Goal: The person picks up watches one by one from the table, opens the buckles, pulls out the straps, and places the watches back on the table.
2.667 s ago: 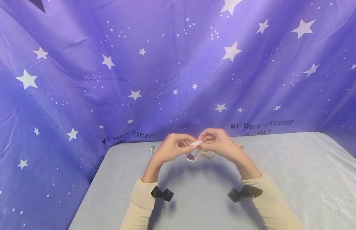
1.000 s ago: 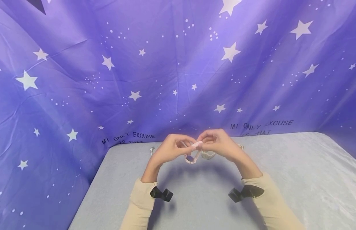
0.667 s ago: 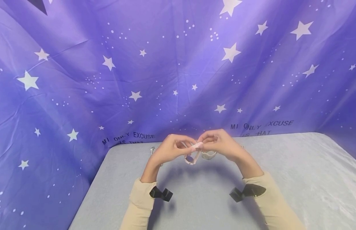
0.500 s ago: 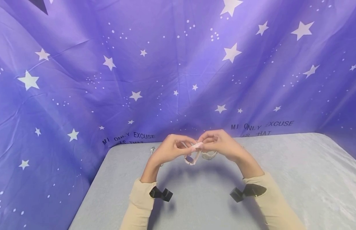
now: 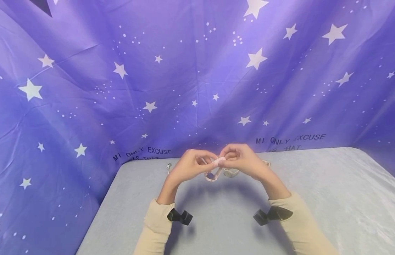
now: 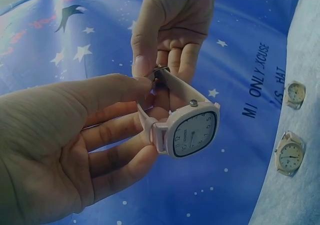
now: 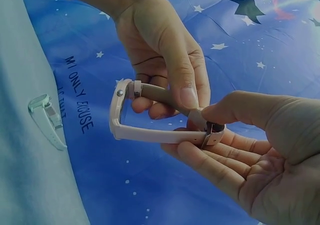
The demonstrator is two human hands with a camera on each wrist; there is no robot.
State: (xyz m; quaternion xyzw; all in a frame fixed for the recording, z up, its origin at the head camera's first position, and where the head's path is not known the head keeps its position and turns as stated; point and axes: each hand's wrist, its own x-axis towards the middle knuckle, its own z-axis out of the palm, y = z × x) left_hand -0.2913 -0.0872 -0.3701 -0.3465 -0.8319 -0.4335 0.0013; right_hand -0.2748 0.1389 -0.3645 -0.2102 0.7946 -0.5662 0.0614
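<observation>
We see the left hand [image 5: 192, 163] and the right hand [image 5: 243, 160] brought together just below the middle of the head view, each pinching the strap of one pink watch [image 5: 211, 177] between thumb and fingers. The watch hangs in a loop beneath the fingertips, above the table. In the left wrist view we find its squarish, numbered dial [image 6: 196, 131] at centre, facing us; in the right wrist view, a dark metal buckle [image 7: 206, 137] sits right of centre by the right hand's fingers. Beyond the hands, we make out two more round-dialled watches, the nearer watch [image 6: 290, 157] and the farther watch [image 6: 296, 95], at the right edge of the left wrist view, and a pale-strapped watch [image 7: 47, 117] at the left of the right wrist view. All three lie on the grey-covered table [image 5: 223, 233]. Behind it, we see a purple starry curtain [image 5: 184, 81] filling the head view's upper part.
</observation>
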